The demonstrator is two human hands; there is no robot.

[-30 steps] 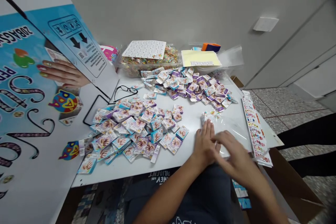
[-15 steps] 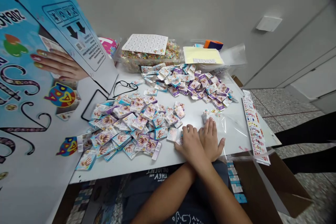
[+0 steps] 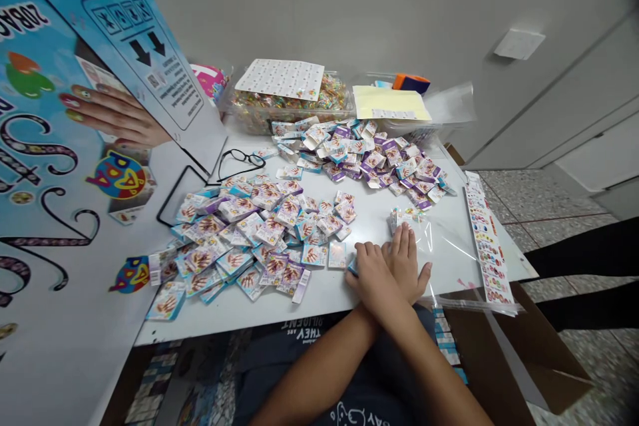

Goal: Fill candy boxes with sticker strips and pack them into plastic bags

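Note:
My forearms are crossed on the white table [image 3: 234, 319]. My left hand [image 3: 405, 263] lies palm down at the right, fingers stretched out and thumb apart, on a clear plastic bag [image 3: 449, 246]; its fingertips touch the bag's part with small colourful packets [image 3: 407, 215]. Over the left wrist crosses my right hand [image 3: 372, 273], fingers curled over a small blue-edged box [image 3: 352, 266], mostly hidden. Just left of it, a single small box [image 3: 337, 255] lies flat, beside a large pile of small printed boxes [image 3: 249, 233].
More small boxes [image 3: 369, 160] are heaped further back, before two clear tubs [image 3: 259, 116]. Black glasses [image 3: 239, 156] lie at the back left. A tall printed carton [image 3: 164, 80] borders the left. Sticker sheets [image 3: 486, 239] and an open cardboard box [image 3: 539, 353] are at the right.
My right hand has moved slightly right, and the single box now lies apart from its fingers. My left hand stays about where it was. The view has shifted a little.

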